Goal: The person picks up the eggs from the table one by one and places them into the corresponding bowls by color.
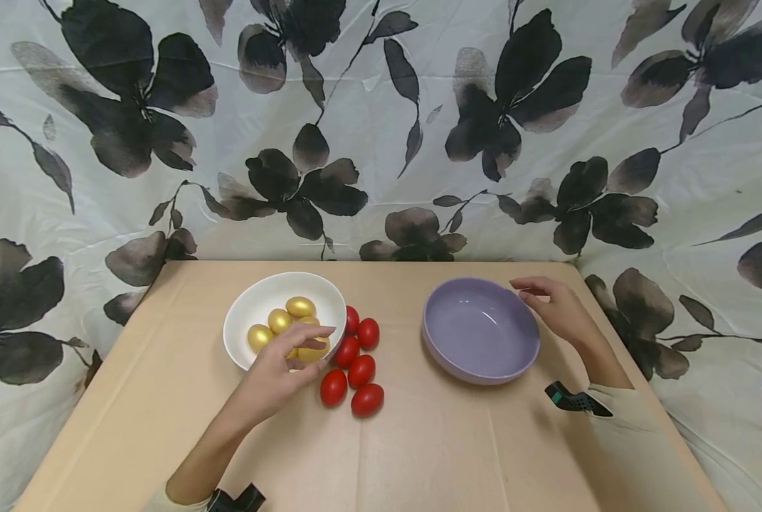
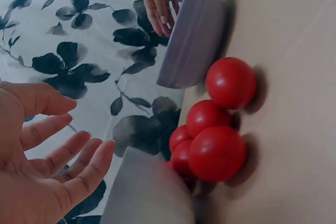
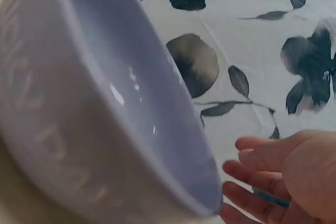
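Observation:
Over the near right rim of a white bowl [image 1: 235, 331], my left hand [image 1: 281, 373] hovers with loosely bent, spread fingers. Nothing sits between those fingers in the left wrist view. Several shiny gold eggs [image 1: 279, 321] lie in the bowl, some partly hidden under the hand. Just right of it, several glossy red eggs [image 1: 361, 370] rest on the table in a loose cluster. My right hand [image 1: 556, 309] is at the right side of a purple bowl [image 1: 479, 331], fingertips right at its rim and fingers relaxed. The purple bowl's visible inside holds nothing.
Both bowls stand on a light wooden-looking table [image 1: 419, 455], with the red eggs between them. Behind the table's far edge hangs a white cloth [image 1: 406, 178] with dark flowers. Black straps with devices [image 1: 575, 401] sit on both wrists.

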A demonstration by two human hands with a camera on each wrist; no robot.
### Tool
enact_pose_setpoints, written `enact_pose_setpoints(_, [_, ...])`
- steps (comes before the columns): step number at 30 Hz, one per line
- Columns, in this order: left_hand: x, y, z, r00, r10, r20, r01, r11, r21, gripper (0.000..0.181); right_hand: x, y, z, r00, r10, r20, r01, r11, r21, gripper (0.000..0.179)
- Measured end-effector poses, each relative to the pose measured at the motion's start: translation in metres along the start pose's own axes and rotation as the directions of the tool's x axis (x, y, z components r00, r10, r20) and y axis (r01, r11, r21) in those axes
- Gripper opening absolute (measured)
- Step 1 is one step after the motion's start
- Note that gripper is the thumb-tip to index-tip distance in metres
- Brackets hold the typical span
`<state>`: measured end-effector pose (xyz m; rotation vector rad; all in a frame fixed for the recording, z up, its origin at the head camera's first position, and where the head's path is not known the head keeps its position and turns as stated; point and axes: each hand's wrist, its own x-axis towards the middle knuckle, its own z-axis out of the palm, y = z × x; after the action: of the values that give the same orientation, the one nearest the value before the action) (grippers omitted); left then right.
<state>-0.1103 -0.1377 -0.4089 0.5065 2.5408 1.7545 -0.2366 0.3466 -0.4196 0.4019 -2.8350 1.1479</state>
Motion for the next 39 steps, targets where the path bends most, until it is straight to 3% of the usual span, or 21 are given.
enact_pose_setpoints(7, [-0.003,-0.005,0.023,0.993,0.046,0.113,-0.038,0.997,-0.074,0.051,-0.01,0.015,-0.002,0.99,-0.017,0.14,0.005,0.996,0.088,0.042])
enact_pose_setpoints(17, [0.0,-0.016,0.046,0.972,0.046,0.232,-0.065,0.995,0.072,0.047,-0.013,0.023,-0.002,0.977,0.037,0.211,-0.069,0.987,0.149,0.046])
enact_pose_setpoints(26, [0.001,-0.023,0.059,0.964,0.039,0.262,-0.071,0.991,0.115,0.047,-0.013,0.024,-0.002,0.976,0.044,0.212,-0.076,0.986,0.147,0.046])
enact_pose_setpoints(32, [0.002,-0.025,0.064,0.962,-0.007,0.274,-0.038,0.987,0.159,0.047,-0.014,0.023,-0.002,0.975,0.046,0.216,-0.082,0.984,0.159,0.047])
enact_pose_setpoints(39, [0.002,-0.024,0.07,0.955,0.006,0.295,-0.091,0.958,0.273,0.045,-0.014,0.021,-0.002,0.975,0.053,0.214,-0.086,0.985,0.15,0.046])
